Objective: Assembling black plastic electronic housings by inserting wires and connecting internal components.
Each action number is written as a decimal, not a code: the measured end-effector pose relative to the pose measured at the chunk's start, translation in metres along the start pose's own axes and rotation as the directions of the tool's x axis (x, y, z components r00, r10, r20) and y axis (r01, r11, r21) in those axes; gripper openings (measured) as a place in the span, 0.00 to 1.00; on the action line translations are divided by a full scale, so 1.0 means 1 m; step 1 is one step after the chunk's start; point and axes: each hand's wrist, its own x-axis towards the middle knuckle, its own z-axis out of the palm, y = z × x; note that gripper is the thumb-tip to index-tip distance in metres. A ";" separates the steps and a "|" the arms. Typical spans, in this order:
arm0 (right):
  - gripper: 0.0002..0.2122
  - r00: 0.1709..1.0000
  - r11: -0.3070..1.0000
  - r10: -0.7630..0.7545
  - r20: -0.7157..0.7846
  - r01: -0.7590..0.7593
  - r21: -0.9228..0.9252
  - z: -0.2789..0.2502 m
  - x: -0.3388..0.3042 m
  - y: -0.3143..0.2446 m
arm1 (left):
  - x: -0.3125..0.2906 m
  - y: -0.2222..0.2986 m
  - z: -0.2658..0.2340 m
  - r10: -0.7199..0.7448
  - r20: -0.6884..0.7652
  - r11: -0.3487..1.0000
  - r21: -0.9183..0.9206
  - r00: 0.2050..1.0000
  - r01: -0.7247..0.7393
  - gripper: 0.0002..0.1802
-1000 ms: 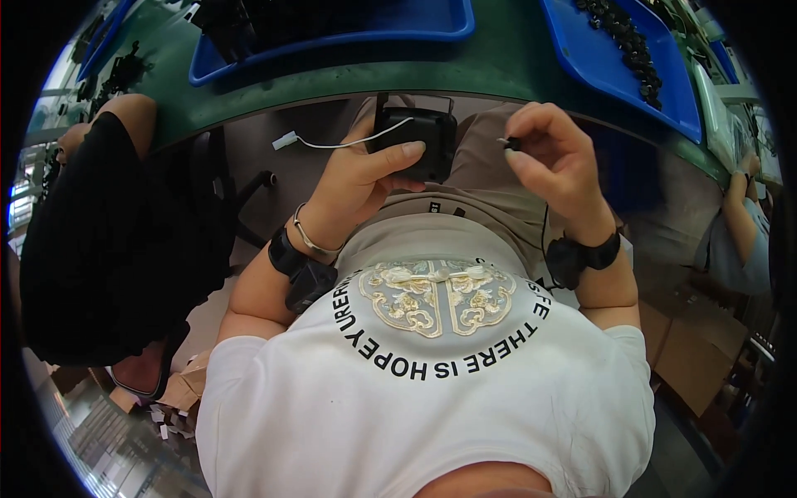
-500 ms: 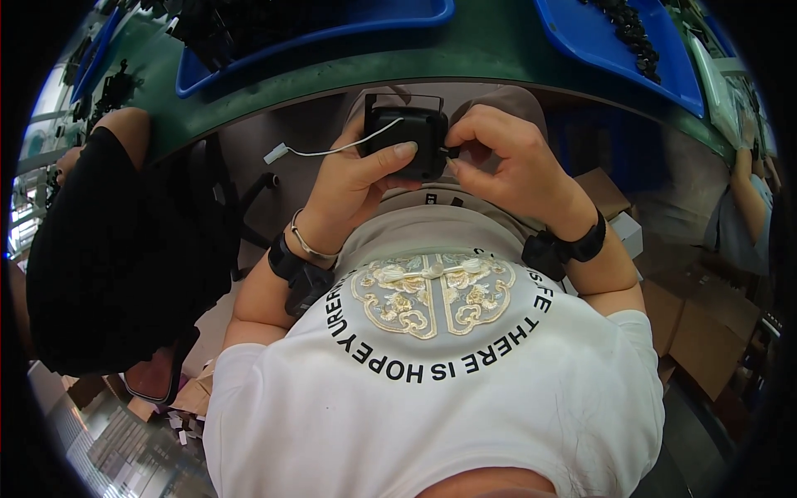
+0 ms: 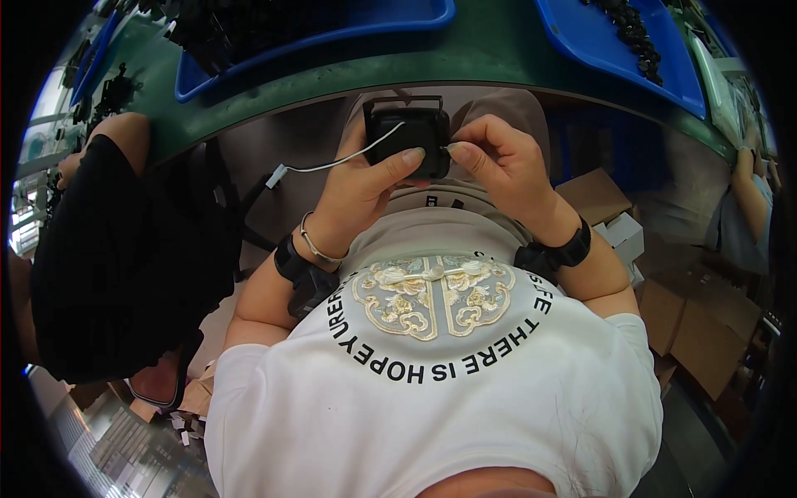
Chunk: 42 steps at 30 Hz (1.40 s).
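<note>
A black rounded-square housing (image 3: 419,137) with a thin U-shaped bracket (image 3: 404,100) at its far side is held over my lap. My left hand (image 3: 363,181) is closed round its left side, thumb lying across the face. From that face a white cable (image 3: 330,164) runs left to a small white connector (image 3: 276,176), which hangs free. At the housing's right edge, my right hand (image 3: 508,162) has thumb and forefinger pinched together. Whatever sits between those fingertips is too small and hidden to name.
Beyond my hands runs the edge of a green table (image 3: 274,104). On it stand a blue tray (image 3: 332,40) of black parts and another blue tray (image 3: 598,54) with small black pieces. A person in black (image 3: 133,257) sits at left; cardboard boxes (image 3: 697,324) lie at right.
My right hand has turned, its thumb and forefinger now close against the housing's right edge. The small black piece seen at its fingertips earlier is hardly visible. The connector has swung slightly lower.
</note>
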 end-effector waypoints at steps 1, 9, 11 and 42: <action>0.07 0.999 0.996 0.037 0.036 -0.034 -0.079 -0.003 0.002 0.002 | 0.000 -0.001 0.001 0.025 0.008 1.000 0.006 1.000 -0.025 0.26; 0.07 0.989 0.992 0.111 -0.101 -0.103 0.079 0.010 0.005 0.008 | -0.001 -0.004 0.004 0.082 0.035 0.995 -0.055 0.996 -0.080 0.26; 0.07 0.987 0.987 0.139 -0.086 -0.131 0.092 0.010 0.004 0.004 | -0.001 -0.004 0.001 0.084 0.030 0.995 -0.055 0.996 -0.083 0.26; 0.10 0.999 0.971 0.000 0.032 0.007 -0.239 -0.004 0.006 -0.001 | 0.001 -0.002 0.006 0.103 -0.060 0.995 0.022 0.993 -0.102 0.27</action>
